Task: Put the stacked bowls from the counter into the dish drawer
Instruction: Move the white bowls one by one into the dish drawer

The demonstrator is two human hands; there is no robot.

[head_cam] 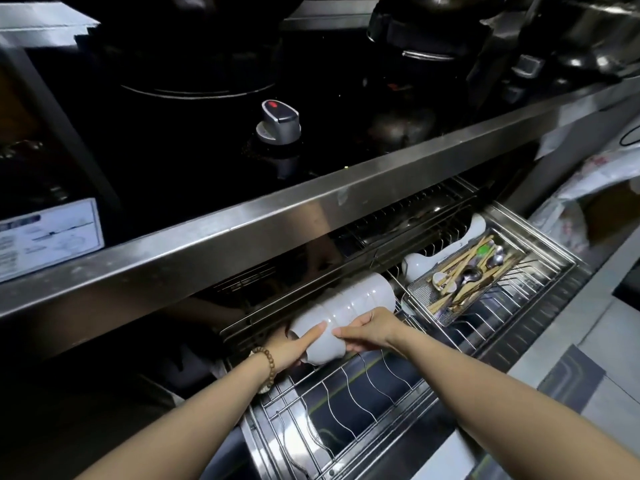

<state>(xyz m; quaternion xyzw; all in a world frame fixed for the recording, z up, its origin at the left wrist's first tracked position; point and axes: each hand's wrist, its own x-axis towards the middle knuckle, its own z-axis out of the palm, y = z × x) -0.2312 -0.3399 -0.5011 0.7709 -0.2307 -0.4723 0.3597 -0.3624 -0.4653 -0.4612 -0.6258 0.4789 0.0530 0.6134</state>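
A steel-edged desk (242,230) is seen running across a dim kitchen, with a dark hob set into it, a grey stove knob (278,123) marked red on top, and black pots (415,36) ranged along the back. Below its edge the dish drawer (540,237) is pulled out, and its wire rack (349,393) is lit brightly. The stacked bowls (349,306), white and lying on their side, are held over the rack at the drawer's left rear, the far end tucked under the desk's edge. The near end is clasped by the left hand (291,348), thumb laid over the bowl, a bead bracelet (268,358) at the wrist. The stack's side is gripped by the right hand (367,329), fingers curled round it. To the right, a mesh cutlery basket (412,289) is filled with chopsticks and spoons (471,271), and a white dish (415,263) is seen just behind it.
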